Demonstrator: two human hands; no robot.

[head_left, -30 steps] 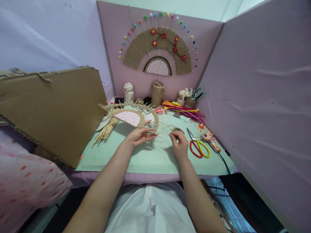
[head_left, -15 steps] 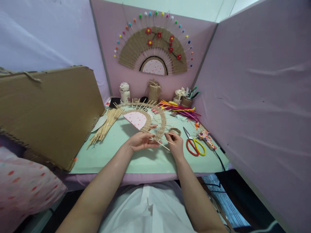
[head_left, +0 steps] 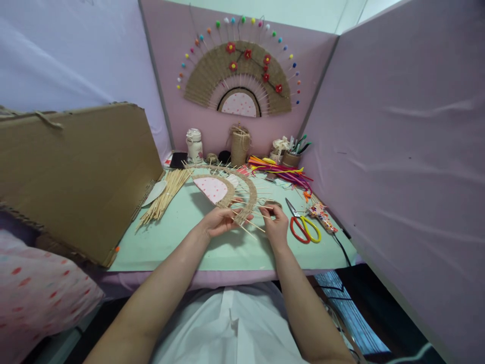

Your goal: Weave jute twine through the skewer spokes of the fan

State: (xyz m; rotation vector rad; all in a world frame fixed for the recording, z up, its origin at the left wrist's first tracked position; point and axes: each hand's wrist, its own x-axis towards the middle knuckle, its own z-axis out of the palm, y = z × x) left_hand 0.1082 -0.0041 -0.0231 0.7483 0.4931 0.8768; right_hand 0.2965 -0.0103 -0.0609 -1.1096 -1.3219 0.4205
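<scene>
A half-round fan frame of thin wooden sticks has a pink dotted centre (head_left: 214, 189) and an outer band of woven jute twine (head_left: 251, 194). My left hand (head_left: 222, 221) is closed round its lower right end, with some fingers behind the sticks. Just right of the band, my right hand (head_left: 276, 225) pinches thumb and forefinger together beside the protruding stick ends. What lies in that pinch is too small to make out. A roll of twine (head_left: 273, 204) rests on the table just beyond my right fingers.
Scissors (head_left: 303, 227) and a patterned glue gun (head_left: 322, 218) lie to the right. Loose wooden sticks (head_left: 166, 197) and a tall cardboard sheet (head_left: 79, 177) are at left. Behind stand a white bottle (head_left: 194, 146), a twine-wrapped jar (head_left: 240, 146) and colourful pipe cleaners (head_left: 278, 169). A finished fan (head_left: 206, 76) hangs above.
The fan frame has tipped lower and flatter, its far sticks sinking. My right hand has shifted slightly right, away from the band, and my left hand has turned a little with the frame.
</scene>
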